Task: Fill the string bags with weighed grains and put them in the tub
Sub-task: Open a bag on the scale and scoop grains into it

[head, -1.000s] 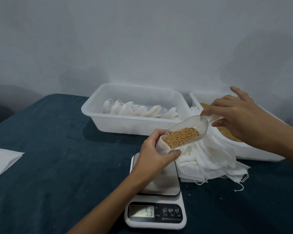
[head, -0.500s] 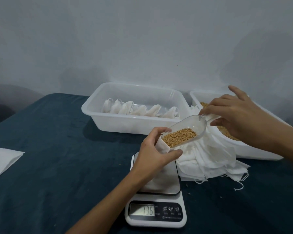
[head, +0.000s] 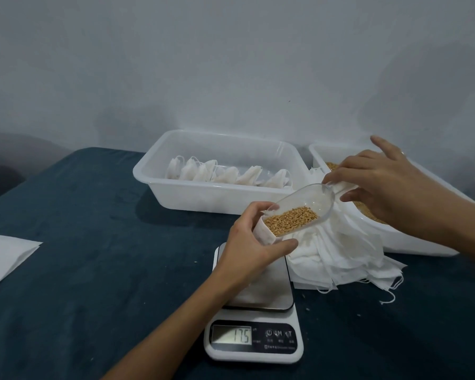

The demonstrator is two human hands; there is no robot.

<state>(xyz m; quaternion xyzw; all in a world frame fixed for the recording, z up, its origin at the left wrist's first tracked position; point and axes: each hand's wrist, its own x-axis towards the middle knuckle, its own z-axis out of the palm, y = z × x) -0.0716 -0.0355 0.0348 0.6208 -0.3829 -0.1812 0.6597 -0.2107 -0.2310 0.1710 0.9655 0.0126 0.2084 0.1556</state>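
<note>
My left hand point(head: 251, 246) grips a small white string bag point(head: 262, 231) by its open mouth, standing it on the steel plate of the white kitchen scale point(head: 254, 338), whose display reads 17.5. My right hand point(head: 381, 185) pinches the handle of a clear plastic scoop point(head: 305, 207), tilted down with its lip in the bag's mouth. Golden grains point(head: 291, 219) lie in the scoop's lower half. Behind, a white tub point(head: 220, 193) holds several filled bags point(head: 225, 175) in a row.
A second white tub point(head: 412, 242) with loose grain stands at the right, under my right hand. A heap of empty string bags point(head: 340, 256) lies between it and the scale. White paper point(head: 3, 256) lies at the left edge of the dark blue table.
The scoop has tipped steeper and its grain has slid toward the bag's mouth, with less left in it. The scale reading rose from 5.3 to 17.5.
</note>
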